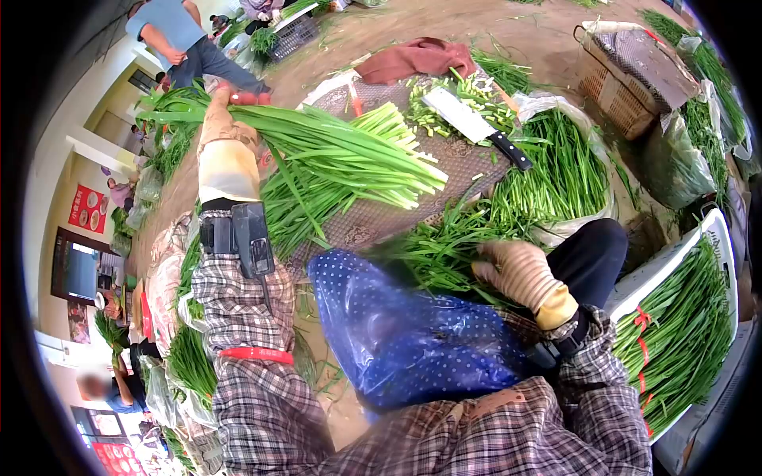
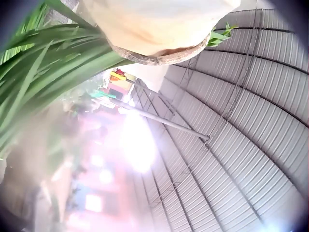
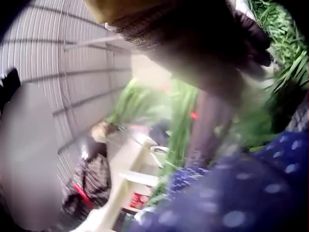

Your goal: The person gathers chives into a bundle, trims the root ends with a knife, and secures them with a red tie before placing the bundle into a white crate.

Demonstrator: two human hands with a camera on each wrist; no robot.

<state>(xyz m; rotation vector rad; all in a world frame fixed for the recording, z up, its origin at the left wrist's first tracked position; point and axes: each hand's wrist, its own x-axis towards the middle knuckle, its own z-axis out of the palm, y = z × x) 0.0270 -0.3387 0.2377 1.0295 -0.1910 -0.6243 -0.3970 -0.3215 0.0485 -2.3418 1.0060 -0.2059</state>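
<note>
My gloved left hand (image 1: 228,155) grips a bunch of garlic chives (image 1: 341,151) by its leafy end, the pale cut stems pointing right over the mat (image 1: 357,226). In the left wrist view the long leaves (image 2: 53,72) hang out beside the glove cuff (image 2: 159,29). My right hand (image 1: 524,278), in a striped glove, is above my lap beside loose chives (image 1: 432,254), fingers loosely bent with nothing seen in them. The right wrist view is blurred; dark gloved fingers (image 3: 253,43) show there near greens. A blue dotted plastic apron (image 1: 405,333) covers my lap.
A cleaver (image 1: 468,119) lies on the mat among cut stem ends, near a maroon cloth (image 1: 417,59). More chives (image 1: 556,170) fill a plastic bag. At right stand a white crate (image 1: 718,238) of tied chives and a wicker basket (image 1: 611,91). A person (image 1: 182,40) stands at upper left.
</note>
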